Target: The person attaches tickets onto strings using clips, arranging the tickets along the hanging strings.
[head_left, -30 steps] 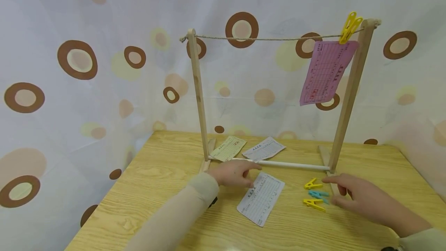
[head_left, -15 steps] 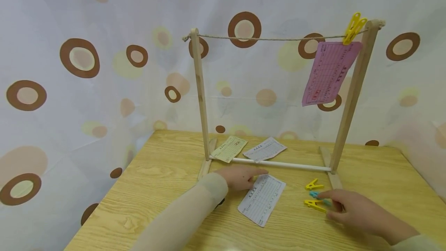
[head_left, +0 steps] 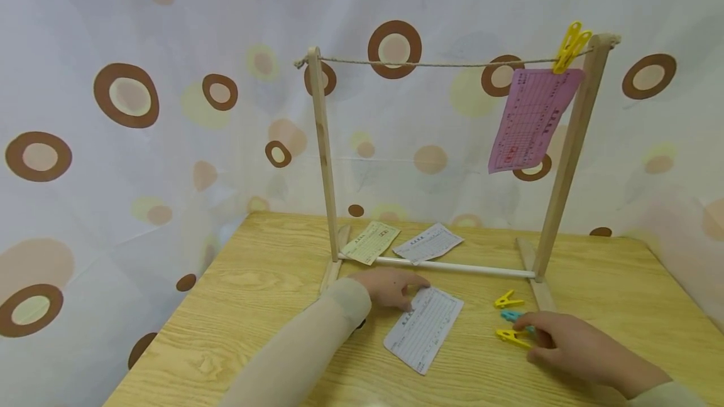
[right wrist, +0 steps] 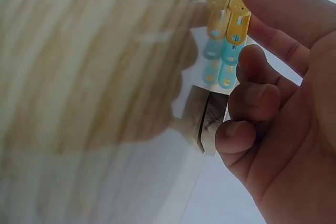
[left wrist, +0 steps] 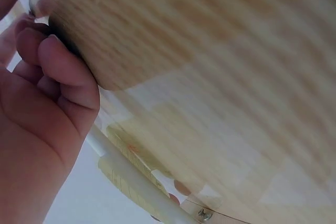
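A white receipt slip (head_left: 425, 331) with printed lines lies on the wooden table. My left hand (head_left: 390, 287) pinches its upper left corner with thumb and index finger; in the left wrist view the other fingers (left wrist: 68, 69) are curled. To the right, my right hand (head_left: 577, 344) has thumb and index finger around the near yellow clothespin (head_left: 511, 336), and the right wrist view shows the thumb against the yellow clothespin (right wrist: 239, 22). A blue clothespin (head_left: 511, 316) lies just behind, partly hidden by the index finger. Another yellow clothespin (head_left: 508, 299) lies farther back.
A wooden frame (head_left: 325, 156) holds a rope (head_left: 424, 65) across its top and a white rod (head_left: 475, 269) low down. A pink receipt slip (head_left: 532, 121) hangs from yellow clothespins (head_left: 570, 49) at the right. Yellow (head_left: 370, 242) and white slips (head_left: 428, 244) lie behind the rod.
My right hand has come down and toward me to the near yellow clothespin, which has shifted slightly. The left index finger has bent down at the white receipt slip, whose near end has shifted slightly.
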Available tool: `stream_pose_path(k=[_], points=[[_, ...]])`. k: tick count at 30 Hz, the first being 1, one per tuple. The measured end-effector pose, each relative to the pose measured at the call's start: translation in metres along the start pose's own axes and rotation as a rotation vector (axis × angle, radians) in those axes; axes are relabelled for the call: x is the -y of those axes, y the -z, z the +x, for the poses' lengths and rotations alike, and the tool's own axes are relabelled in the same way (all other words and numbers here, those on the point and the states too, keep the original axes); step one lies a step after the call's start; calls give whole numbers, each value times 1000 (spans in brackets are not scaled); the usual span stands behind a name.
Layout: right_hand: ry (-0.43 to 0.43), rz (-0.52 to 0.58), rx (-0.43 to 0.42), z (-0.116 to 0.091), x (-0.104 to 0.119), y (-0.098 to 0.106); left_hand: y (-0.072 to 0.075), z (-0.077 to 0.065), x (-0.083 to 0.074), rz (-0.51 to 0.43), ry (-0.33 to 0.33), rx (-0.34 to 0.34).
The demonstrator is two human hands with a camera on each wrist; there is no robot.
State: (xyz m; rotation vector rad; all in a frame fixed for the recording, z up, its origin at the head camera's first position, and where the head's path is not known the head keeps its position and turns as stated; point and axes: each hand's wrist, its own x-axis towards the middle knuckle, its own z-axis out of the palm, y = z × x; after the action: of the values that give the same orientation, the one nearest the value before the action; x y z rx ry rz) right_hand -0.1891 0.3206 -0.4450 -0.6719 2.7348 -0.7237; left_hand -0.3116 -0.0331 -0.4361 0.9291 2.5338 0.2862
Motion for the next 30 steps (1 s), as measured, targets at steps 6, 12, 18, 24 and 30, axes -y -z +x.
stream_pose_path(k=[6, 12, 18, 24, 30], points=[[12, 1, 18, 3, -1, 0, 2, -4, 1, -27, -21, 3], [-15, -19, 24, 2, -3, 0, 1, -1, 3, 15, -53, 2], [-61, -87, 1, 0, -1, 0, -1, 2, 5, 6, -73, 4], [-122, -177, 2, 1, 5, 1, 0, 1, 6, 11, -82, 8], [-120, -193, -31, 0, 7, 0, 0, -2, 4, 27, -97, 0]])
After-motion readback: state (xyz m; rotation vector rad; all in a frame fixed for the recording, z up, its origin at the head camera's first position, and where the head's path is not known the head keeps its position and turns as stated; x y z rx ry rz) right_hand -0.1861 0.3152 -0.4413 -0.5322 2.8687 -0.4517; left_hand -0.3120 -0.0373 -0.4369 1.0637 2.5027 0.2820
